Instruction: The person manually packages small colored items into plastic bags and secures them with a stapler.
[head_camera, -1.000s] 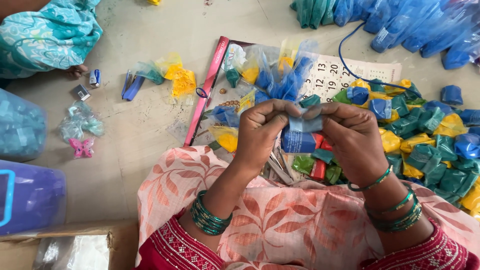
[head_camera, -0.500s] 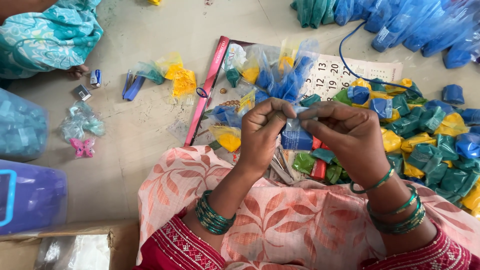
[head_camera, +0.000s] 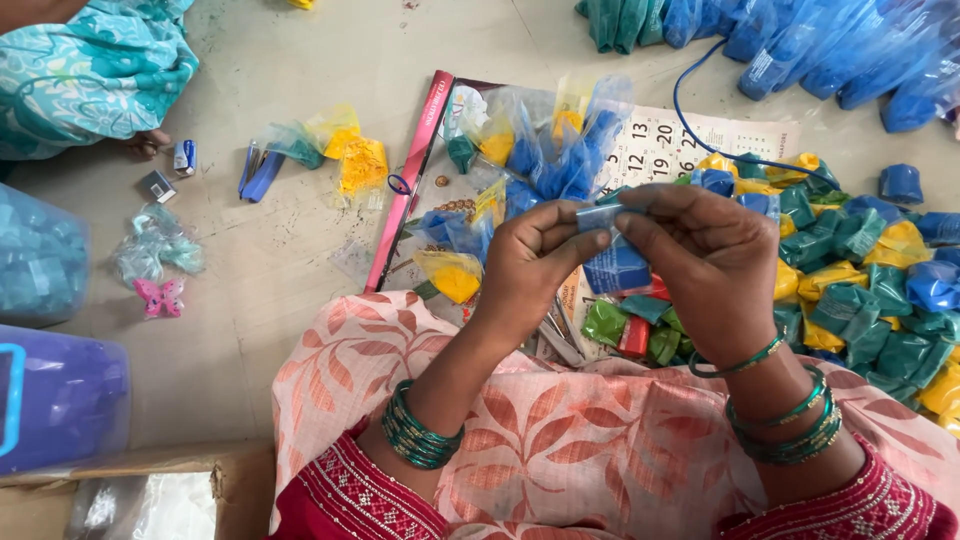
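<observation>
Grey concrete floor (head_camera: 260, 290) fills the scene, and a calendar sheet (head_camera: 660, 145) lies flat at the far centre. Heaps of green, yellow and blue powder packets (head_camera: 860, 290) spread along the right, with larger clear bags of blue and yellow powder (head_camera: 545, 150) on the calendar. A purple plastic container (head_camera: 55, 400) stands at the near left. Both hands meet over the lap: the left hand (head_camera: 530, 265) and right hand (head_camera: 705, 255) pinch the top of a small blue packet (head_camera: 615, 262) between their fingertips, so it hangs between them above the sheet. A pink butterfly clip (head_camera: 160, 297) lies at the left.
</observation>
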